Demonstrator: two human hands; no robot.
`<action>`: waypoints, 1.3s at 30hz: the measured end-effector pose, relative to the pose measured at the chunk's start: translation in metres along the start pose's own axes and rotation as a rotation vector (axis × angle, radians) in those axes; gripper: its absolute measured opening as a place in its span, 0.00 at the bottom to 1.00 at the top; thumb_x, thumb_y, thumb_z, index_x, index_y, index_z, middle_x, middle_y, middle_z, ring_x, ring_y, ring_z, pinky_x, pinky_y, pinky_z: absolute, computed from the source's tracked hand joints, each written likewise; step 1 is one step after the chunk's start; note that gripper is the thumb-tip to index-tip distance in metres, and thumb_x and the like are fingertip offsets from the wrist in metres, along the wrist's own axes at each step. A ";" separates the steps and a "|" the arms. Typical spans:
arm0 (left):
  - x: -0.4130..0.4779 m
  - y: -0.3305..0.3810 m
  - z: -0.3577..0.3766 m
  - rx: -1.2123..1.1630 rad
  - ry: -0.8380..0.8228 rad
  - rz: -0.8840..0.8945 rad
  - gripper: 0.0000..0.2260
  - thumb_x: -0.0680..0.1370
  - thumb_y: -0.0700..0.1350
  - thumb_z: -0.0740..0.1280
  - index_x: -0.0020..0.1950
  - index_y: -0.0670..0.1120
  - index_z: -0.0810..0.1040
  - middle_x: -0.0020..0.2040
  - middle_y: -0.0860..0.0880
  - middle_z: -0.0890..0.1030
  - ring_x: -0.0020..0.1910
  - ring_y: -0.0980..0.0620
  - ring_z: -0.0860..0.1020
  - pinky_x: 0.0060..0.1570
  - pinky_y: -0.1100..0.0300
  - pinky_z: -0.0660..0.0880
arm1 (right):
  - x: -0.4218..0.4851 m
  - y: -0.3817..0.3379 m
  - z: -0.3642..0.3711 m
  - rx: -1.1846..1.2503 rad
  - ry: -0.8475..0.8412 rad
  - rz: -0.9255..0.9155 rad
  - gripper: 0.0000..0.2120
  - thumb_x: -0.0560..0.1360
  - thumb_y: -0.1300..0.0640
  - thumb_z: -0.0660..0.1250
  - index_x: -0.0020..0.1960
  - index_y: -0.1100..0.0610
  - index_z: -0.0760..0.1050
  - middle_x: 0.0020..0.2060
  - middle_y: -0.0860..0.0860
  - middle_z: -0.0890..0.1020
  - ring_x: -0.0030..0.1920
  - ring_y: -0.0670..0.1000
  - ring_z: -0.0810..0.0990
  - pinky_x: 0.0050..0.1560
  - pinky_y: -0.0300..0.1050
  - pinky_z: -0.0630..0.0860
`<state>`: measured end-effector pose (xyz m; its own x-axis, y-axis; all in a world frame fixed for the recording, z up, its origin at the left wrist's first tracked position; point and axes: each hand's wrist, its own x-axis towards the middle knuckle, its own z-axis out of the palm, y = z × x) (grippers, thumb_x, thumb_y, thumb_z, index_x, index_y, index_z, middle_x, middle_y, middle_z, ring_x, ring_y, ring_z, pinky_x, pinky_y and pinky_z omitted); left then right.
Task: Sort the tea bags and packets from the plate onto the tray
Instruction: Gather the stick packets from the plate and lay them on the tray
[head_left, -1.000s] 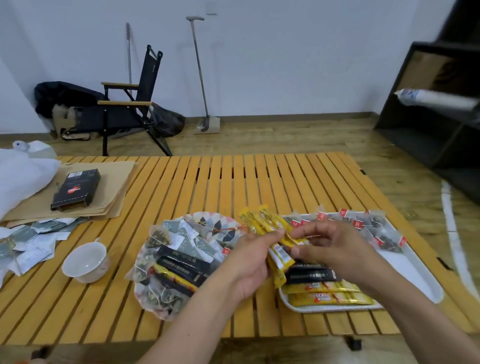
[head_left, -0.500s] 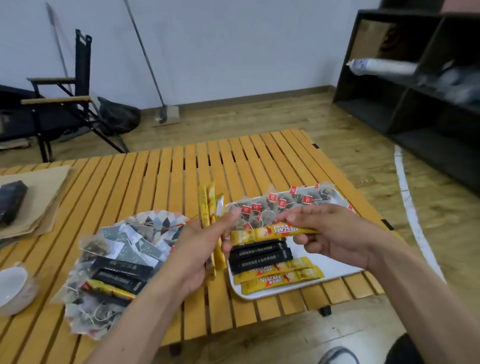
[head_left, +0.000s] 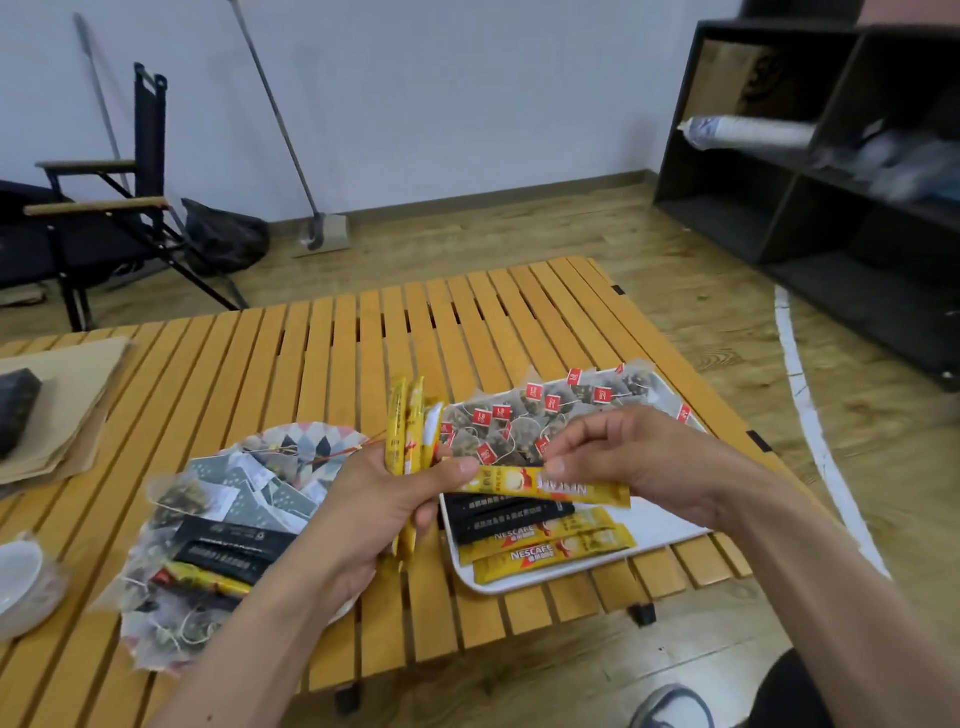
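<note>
Resting at the eight o'clock edge of the slatted yellow wooden bench (head_left: 322, 364), a white ceramic bowl (head_left: 15, 577) is cut off by the frame. At its twelve o'clock a dark flat box (head_left: 18, 410) lies on brown paper sheets (head_left: 72, 395). Toward three o'clock from the bowl sits the round patterned paper plate (head_left: 317, 434), which carries a heap of mixed tea bags and packets (head_left: 223, 519): clear, grey, black and yellow.

The left hand (head_left: 363, 525) is over the plate's three o'clock side. Its fingers are curled round an upright bundle of yellow stick packets (head_left: 402, 436), with the tops pointing to twelve o'clock. Its thumb touches the nine o'clock end of a single yellow Nescafe stick packet (head_left: 561, 486), which is held level above the white rectangular tray (head_left: 657, 525). The right hand (head_left: 639, 462) pinches that packet between thumb and forefinger near its middle.

On the tray, red-tagged mesh tea bags (head_left: 519, 421) fill the twelve o'clock half. Black stick packets (head_left: 498, 514) and yellow Nescafe sticks (head_left: 550, 551) lie side by side toward six o'clock.
</note>
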<state>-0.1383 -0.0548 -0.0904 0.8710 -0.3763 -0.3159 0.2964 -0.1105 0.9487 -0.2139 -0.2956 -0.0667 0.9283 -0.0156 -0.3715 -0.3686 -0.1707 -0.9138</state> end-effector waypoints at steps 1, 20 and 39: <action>0.000 0.001 0.003 -0.016 0.009 0.023 0.16 0.67 0.46 0.80 0.48 0.41 0.80 0.24 0.48 0.74 0.21 0.54 0.67 0.22 0.64 0.68 | 0.000 0.000 0.004 -0.035 -0.019 -0.013 0.11 0.70 0.60 0.79 0.51 0.60 0.84 0.44 0.54 0.88 0.44 0.47 0.85 0.48 0.40 0.79; 0.005 0.001 0.003 0.270 -0.118 -0.156 0.16 0.68 0.43 0.82 0.51 0.43 0.82 0.41 0.45 0.88 0.26 0.55 0.75 0.24 0.66 0.72 | 0.004 0.009 -0.004 0.101 0.131 0.156 0.10 0.72 0.62 0.77 0.48 0.61 0.78 0.50 0.60 0.88 0.45 0.53 0.88 0.42 0.44 0.83; 0.012 -0.001 -0.003 0.335 -0.012 -0.062 0.17 0.78 0.59 0.70 0.53 0.44 0.81 0.39 0.43 0.85 0.25 0.55 0.75 0.26 0.62 0.72 | 0.017 0.024 -0.007 -0.293 0.162 0.302 0.05 0.70 0.66 0.79 0.44 0.58 0.88 0.41 0.54 0.88 0.43 0.49 0.83 0.40 0.40 0.82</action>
<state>-0.1268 -0.0564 -0.0954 0.8501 -0.3702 -0.3745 0.2015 -0.4282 0.8809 -0.2065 -0.3071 -0.0933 0.7857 -0.2576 -0.5624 -0.6162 -0.4059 -0.6750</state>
